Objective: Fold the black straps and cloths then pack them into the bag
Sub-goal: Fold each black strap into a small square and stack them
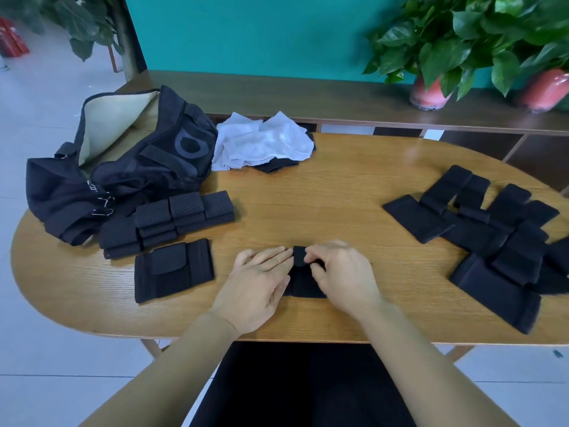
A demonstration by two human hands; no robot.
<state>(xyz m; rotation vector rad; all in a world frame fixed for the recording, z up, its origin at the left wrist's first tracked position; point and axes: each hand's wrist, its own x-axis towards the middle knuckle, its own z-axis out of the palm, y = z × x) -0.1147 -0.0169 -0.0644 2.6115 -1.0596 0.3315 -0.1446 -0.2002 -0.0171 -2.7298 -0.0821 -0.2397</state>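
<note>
A small black strap (303, 283) lies near the table's front edge, mostly hidden between my hands. My left hand (261, 277) lies flat with straight fingers pressing its left side. My right hand (335, 272) pinches the folded end flap at the strap's top. The open black bag (123, 167) with a beige lining sits at the far left. Beside it are several folded perforated straps (172, 220) and one folded black cloth (174, 269). A heap of unfolded black straps and cloths (495, 235) spreads over the right side.
White cloths (264, 143) lie crumpled over a black one behind the bag. The oval wooden table (338, 192) stands against a low shelf with two potted plants (431, 94). Bare wood shows in the table's middle.
</note>
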